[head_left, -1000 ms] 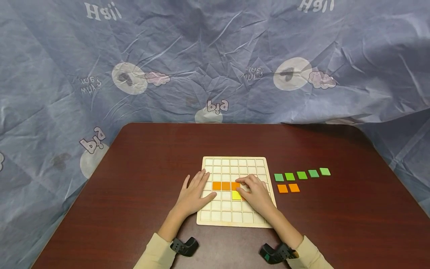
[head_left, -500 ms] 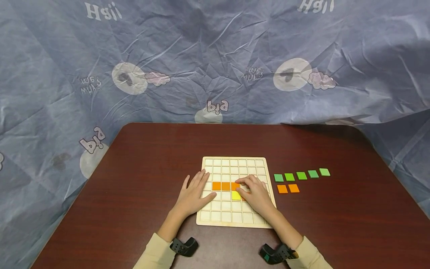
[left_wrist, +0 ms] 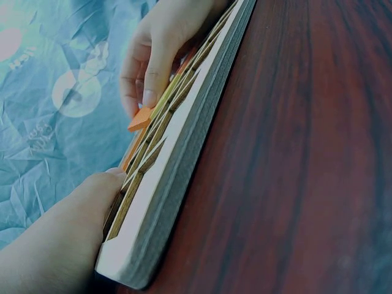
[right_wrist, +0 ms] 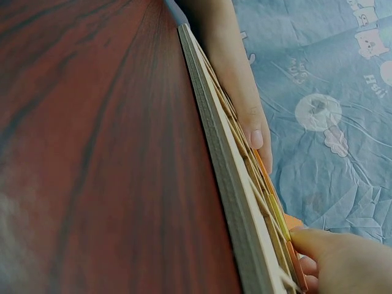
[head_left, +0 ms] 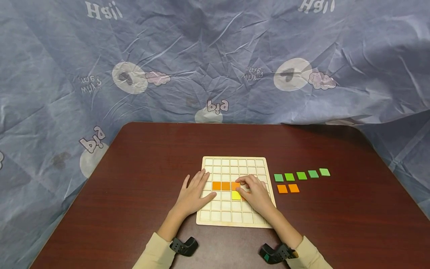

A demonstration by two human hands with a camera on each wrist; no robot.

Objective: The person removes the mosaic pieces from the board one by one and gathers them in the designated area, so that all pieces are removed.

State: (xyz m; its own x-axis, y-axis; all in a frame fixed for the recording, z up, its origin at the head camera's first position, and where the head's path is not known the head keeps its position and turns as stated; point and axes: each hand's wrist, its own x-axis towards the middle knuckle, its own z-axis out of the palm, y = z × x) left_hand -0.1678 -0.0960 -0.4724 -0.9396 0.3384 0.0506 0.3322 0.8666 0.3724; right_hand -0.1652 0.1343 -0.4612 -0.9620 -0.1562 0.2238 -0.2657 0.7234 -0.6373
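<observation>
A pale wooden grid board (head_left: 235,225) lies on the table. My left hand (head_left: 194,198) rests along its left side, fingers extended and thumb over the squares. Between thumb and fingertips, my right hand (head_left: 258,195) pinches an orange square tile (left_wrist: 140,119), which tilts up from the board in the left wrist view. To its left, two orange tiles (head_left: 221,185) fill neighbouring squares of the same row. A yellow tile (head_left: 236,195) sits one row nearer, just below the pinched one. Beside the yellow, a darker orange tile (head_left: 243,198) is mostly hidden under the right hand.
Right of the board, several green tiles (head_left: 302,176) lie in a row on the dark red-brown table (head_left: 161,149). Two loose orange tiles (head_left: 288,188) lie just in front of them. Each wrist wears a black device (head_left: 184,246). A printed blue-grey cloth (head_left: 215,56) hangs behind the table.
</observation>
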